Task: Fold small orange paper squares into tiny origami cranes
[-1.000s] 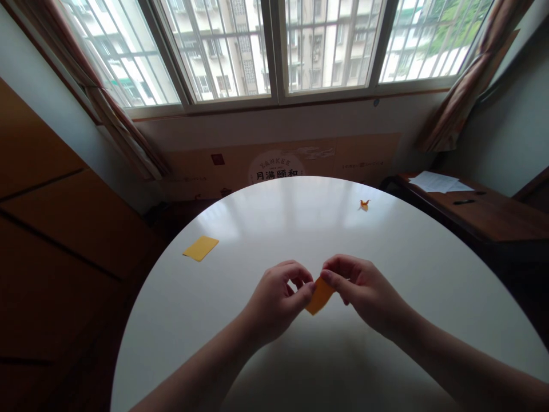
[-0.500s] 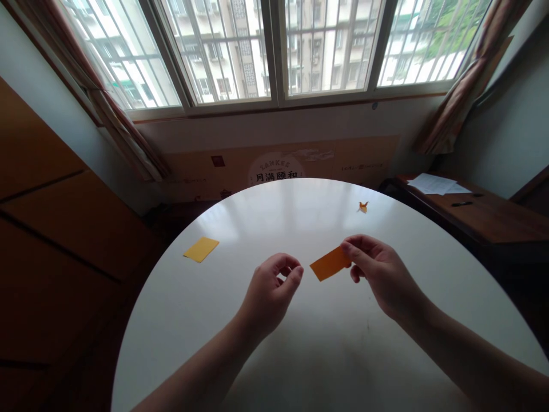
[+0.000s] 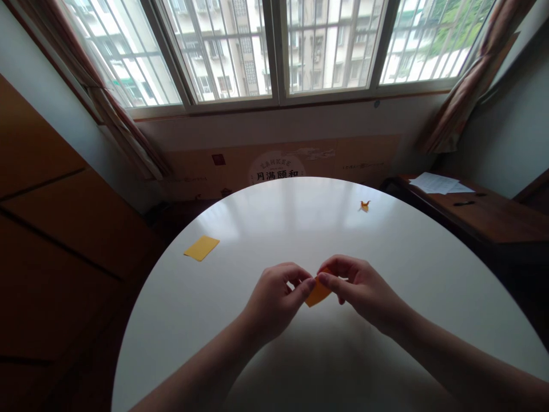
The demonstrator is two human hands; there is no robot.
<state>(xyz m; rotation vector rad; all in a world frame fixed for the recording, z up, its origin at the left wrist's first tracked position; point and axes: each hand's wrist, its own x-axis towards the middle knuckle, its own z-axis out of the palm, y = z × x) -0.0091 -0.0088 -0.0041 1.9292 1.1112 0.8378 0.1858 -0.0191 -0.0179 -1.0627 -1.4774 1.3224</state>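
A small orange paper slip (image 3: 318, 293) is held just above the round white table (image 3: 386, 320), near its middle. My left hand (image 3: 278, 300) pinches the slip's left edge between thumb and forefinger. My right hand (image 3: 358, 289) pinches its upper right edge, fingers curled over it. Most of the slip is hidden by the fingertips. The two hands touch at the paper.
A yellow paper rectangle (image 3: 201, 248) lies flat at the table's left. A tiny folded orange paper figure (image 3: 365, 204) stands at the far right of the table. A dark wooden side table (image 3: 480, 212) with white sheets (image 3: 437, 183) and a pen is at the right.
Half a second ago the right hand alone held the slip raised and the left hand was apart from it. Now both hands have come together lower down and pinch the slip.
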